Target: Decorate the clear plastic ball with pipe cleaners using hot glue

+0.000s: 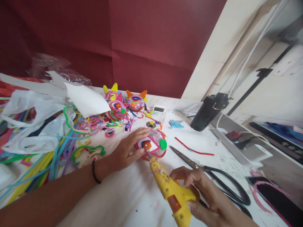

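Observation:
My left hand, with a black band at the wrist, is closed over the left side of a ball-shaped craft figure on the white table. Coloured pipe cleaners, an orange eye and a green nose cover the figure. In my right hand is a yellow glue gun, my fingers wrapped round its handle. Its nozzle points up and left, at the figure's lower front edge, close to my left thumb. Whether the tip touches cannot be made out. Black-handled scissors lie open beyond my right hand.
Finished-looking craft figures stand at the back near a small digital clock. Bundles of pipe cleaners and white plastic bags crowd the left. A red pipe cleaner, a black cylinder and a phone lie right.

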Tool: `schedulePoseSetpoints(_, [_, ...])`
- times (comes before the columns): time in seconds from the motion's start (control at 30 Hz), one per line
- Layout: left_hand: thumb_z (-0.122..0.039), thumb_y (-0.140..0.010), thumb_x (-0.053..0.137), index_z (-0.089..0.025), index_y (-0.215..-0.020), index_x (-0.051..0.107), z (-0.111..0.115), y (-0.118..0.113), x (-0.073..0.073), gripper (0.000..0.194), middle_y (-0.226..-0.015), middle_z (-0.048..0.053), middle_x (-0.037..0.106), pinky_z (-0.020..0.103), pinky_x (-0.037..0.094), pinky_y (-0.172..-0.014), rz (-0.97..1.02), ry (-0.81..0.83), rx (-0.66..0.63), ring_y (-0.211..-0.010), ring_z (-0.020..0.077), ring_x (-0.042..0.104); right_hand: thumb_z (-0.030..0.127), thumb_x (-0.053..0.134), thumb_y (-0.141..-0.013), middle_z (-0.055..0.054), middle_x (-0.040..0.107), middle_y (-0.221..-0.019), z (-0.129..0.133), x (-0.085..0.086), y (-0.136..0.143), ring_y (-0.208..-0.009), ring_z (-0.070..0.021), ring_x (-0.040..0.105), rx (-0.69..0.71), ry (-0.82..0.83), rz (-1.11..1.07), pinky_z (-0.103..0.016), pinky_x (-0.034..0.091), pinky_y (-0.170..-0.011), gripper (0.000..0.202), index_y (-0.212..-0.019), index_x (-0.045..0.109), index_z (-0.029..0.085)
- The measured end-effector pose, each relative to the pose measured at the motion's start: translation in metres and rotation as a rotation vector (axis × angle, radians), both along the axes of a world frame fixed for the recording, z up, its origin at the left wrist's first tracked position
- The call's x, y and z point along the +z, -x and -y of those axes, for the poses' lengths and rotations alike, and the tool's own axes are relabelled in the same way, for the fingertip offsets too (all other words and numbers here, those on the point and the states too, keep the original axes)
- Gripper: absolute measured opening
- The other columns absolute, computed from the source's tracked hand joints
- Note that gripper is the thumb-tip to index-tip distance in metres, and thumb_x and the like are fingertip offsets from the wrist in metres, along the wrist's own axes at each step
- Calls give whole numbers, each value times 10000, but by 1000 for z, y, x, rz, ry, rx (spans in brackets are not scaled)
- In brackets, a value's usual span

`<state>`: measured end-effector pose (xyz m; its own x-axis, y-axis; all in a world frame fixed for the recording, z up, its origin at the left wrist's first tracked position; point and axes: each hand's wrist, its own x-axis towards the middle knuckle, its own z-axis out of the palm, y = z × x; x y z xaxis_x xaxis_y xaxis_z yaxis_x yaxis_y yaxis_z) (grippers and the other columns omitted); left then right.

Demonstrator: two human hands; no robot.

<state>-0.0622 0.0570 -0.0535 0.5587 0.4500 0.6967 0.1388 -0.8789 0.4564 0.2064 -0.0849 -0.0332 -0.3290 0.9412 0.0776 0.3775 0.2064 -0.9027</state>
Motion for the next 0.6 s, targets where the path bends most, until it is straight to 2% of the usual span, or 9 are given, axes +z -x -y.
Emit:
schedulePoseSetpoints(0.23, [-155,-907,543,-215,-1394,473,1,-2,1,496,-1466,133,513,506,347,-1162,27,-1,1,-1393,283,431,344,581,-928,-98,613,-1234,-2,1,-8,-1150,-273,581,106,-51,51,-375,544,-874,158,-1073,536,300])
schedulePoseSetpoints(0.47, [-147,-887,566,-224,-1363,506,2,-3,0,486,-1444,131,538,517,367,-1145,56,25,0,-1377,292,454,216,633,-876,-58,611,-1238,-2,7,-12,-1081,-252,617,152,-12,208,-329,553,-824,267,-1106,556,329])
schedulePoseSetpoints(0.6, [-144,-874,583,-227,-1332,527,4,-6,0,469,-1426,132,553,518,371,-1140,80,28,14,-1367,298,466,142,637,-842,-65,584,-1276,-3,4,-12,-1169,-257,572,216,20,192,-385,499,-956,369,-1154,542,313])
